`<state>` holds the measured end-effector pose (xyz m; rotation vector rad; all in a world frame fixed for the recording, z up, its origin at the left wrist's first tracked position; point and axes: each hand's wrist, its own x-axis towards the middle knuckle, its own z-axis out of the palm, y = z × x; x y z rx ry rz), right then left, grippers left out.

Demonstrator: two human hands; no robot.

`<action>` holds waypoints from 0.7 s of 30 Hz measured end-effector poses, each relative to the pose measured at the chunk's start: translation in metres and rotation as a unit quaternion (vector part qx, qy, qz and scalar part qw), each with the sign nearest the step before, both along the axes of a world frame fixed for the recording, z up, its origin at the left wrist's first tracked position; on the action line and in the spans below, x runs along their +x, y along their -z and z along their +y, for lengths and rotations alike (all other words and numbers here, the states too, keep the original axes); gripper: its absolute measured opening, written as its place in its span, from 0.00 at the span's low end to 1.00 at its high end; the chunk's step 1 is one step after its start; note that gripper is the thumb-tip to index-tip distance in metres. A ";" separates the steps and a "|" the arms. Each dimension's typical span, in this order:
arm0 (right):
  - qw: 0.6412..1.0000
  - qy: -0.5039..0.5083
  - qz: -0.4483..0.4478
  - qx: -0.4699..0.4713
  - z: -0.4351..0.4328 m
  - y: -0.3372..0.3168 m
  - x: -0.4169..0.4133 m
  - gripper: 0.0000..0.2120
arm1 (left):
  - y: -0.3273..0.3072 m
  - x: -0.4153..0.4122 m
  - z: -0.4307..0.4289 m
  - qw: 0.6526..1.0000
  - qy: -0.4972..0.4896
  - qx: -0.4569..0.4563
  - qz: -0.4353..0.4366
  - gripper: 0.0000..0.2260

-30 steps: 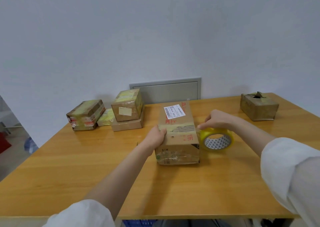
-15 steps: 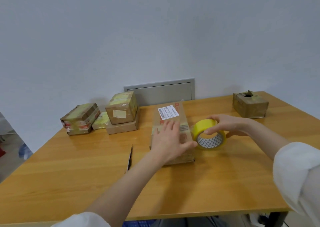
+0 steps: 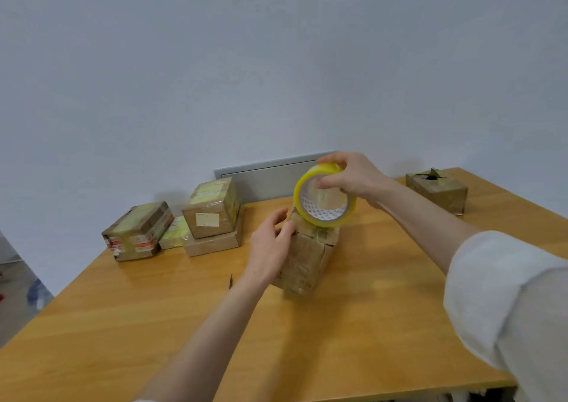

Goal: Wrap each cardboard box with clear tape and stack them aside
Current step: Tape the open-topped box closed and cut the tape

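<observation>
Above the box's top, my right hand (image 3: pixel 353 177) clamps the tape roll (image 3: pixel 325 200), fingers over the rim and thumb in the core, the open ring facing me; the roll hangs just over the box (image 3: pixel 307 263), and I cannot tell whether they touch; the box sits straight below that grip, mid-table (image 3: pixel 384 325), and seems to stand tall, long axis more upright than flat, though blur softens its edges; my left hand (image 3: pixel 270 248), the nearer one, cups its upper left edge to steady it; I judge the tape must come down the near face. The box is brown, creased, glossy with tape across the front; wrapped boxes (image 3: pixel 212 214) sit stacked back left; a torn-topped box (image 3: pixel 436 192) sits far right.
</observation>
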<state>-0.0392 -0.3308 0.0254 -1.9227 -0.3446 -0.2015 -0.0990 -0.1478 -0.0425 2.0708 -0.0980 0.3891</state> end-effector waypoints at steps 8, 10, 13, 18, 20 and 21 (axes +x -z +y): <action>0.999 -0.017 0.010 -0.032 0.054 -0.006 0.012 0.33 | -0.008 0.008 0.007 0.961 -0.072 0.254 0.084 0.55; 1.000 0.001 0.013 -0.015 0.061 -0.002 0.013 0.31 | -0.004 0.008 0.003 0.957 -0.082 0.252 0.116 0.60; 0.999 -0.007 0.026 -0.018 0.060 0.011 0.014 0.33 | 0.006 0.009 -0.001 0.966 -0.082 0.220 0.109 0.60; 0.999 -0.014 -0.002 -0.046 0.043 0.011 0.014 0.32 | 0.012 0.020 0.005 0.973 -0.073 0.190 0.109 0.44; 0.996 -0.017 -0.006 -0.082 0.034 0.005 0.013 0.32 | 0.011 0.021 0.006 0.972 -0.066 0.192 0.117 0.40; 0.995 -0.016 -0.007 -0.097 0.030 0.003 0.012 0.33 | 0.011 0.021 0.005 0.972 -0.063 0.194 0.116 0.40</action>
